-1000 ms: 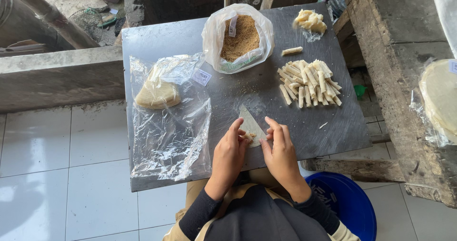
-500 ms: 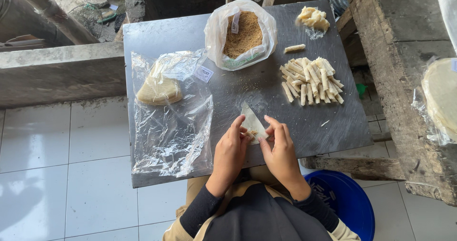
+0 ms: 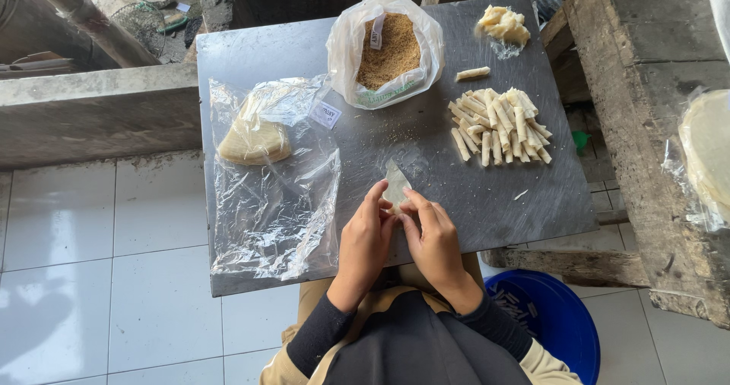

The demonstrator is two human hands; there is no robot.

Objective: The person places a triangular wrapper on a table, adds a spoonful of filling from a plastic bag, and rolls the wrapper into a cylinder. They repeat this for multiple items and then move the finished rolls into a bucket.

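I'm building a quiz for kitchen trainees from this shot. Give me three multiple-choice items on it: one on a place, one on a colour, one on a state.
1. Where does the pile of rolled sticks lie on the grey board?
A. The left edge, on the plastic sheet
B. The right side, below the pale dough lump
C. Inside the crumb bag

2. What colour is the tub beside the person's knee?
A. Blue
B. Red
C. White

3. What state is the bag of brown crumbs in?
A. Knotted shut
B. Tipped over and spilled empty
C. Open at the top

Answers:
1 B: the sticks sit right of centre, with the dough lump farther up the board.
2 A: its rim and wall show blue.
3 C: the plastic is spread wide and the crumbs lie exposed.
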